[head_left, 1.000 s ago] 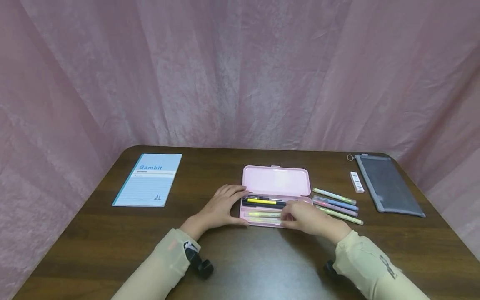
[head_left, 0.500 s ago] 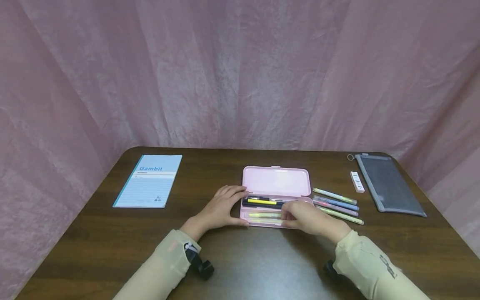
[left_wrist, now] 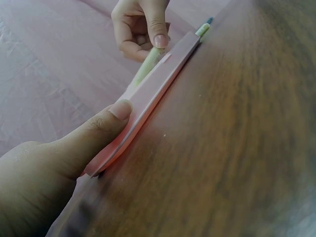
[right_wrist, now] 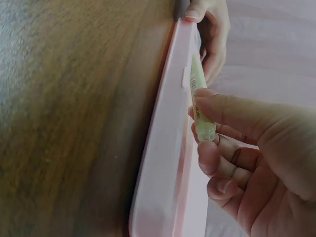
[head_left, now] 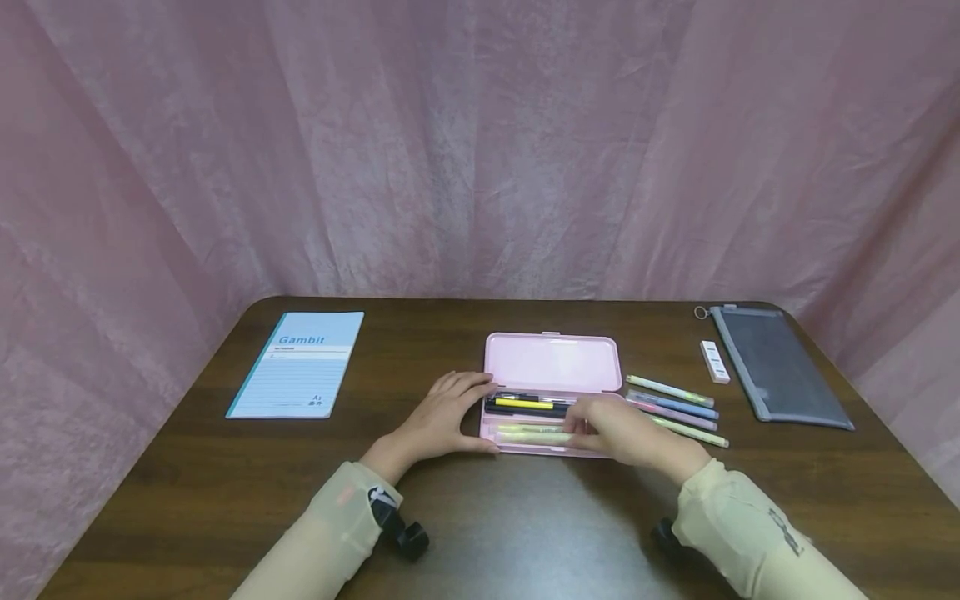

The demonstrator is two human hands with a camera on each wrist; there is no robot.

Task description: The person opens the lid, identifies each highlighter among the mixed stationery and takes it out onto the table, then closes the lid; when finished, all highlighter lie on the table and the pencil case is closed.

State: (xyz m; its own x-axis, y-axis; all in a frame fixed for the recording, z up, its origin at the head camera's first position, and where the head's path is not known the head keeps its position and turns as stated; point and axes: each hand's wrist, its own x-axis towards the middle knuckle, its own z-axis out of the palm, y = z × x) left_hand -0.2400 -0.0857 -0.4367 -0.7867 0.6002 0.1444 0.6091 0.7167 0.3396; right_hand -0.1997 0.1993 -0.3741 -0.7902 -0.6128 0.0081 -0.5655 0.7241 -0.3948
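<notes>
A pink pencil case (head_left: 552, 362) lies open, its lid folded back. My left hand (head_left: 438, 417) grips its left end, thumb on the near wall (left_wrist: 148, 91) and fingers at the far side by the hinge. Over the case's near compartment, my right hand (head_left: 622, 429) pinches the right end of a pale yellow-green highlighter (right_wrist: 198, 79) between thumb and fingers. In the right wrist view the highlighter's end sticks out past the fingertips, tilted above the rim. Black pens and a yellow-and-black pen (head_left: 525, 403) fill the far compartment; another yellowish pen (head_left: 517, 427) lies in the near one.
Several coloured pens (head_left: 675, 407) lie fanned out to the right of the case. Beyond them are a small white block with dark marks (head_left: 714, 362) and a grey zip pouch (head_left: 780, 367). A blue notebook (head_left: 296, 367) lies at the left. A pink curtain (head_left: 480, 150) hangs behind the table.
My right hand has shifted slightly to the right and raised the highlighter's end from the near compartment. My left hand has stayed on the case's left end.
</notes>
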